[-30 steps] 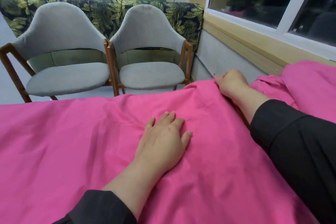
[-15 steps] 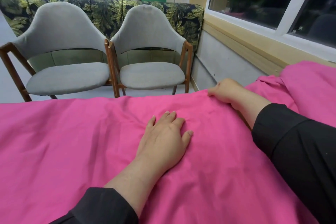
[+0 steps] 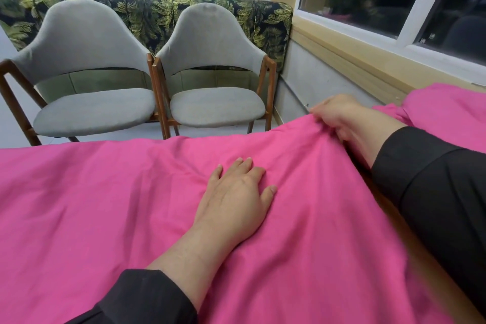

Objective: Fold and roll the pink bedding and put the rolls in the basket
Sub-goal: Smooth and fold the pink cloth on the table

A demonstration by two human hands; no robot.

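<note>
1. Pink bedding (image 3: 110, 200): one sheet spread flat over the work surface, lightly creased; a second bunched heap of pink fabric (image 3: 447, 110) lies at far right under the window (image 3: 389, 2). No fold line or roll visible; basket not in view.
2. Left hand (image 3: 234, 200): palm down on the sheet near its middle, fingers straight and slightly apart, pressing the cloth.
3. Right hand (image 3: 339, 116): at the sheet's far right edge, fingers curled and pinching a gathered ridge of fabric.
4. Surroundings: two grey chairs (image 3: 207, 66) beyond the far edge; leaf-print sofa back (image 3: 147, 8) behind them.
5. Risks, judged: a pull on the pinched edge may drag the whole sheet askew if the flat hand slips; the pinch holds a small bunch, so the edge may escape or fold crooked.
</note>
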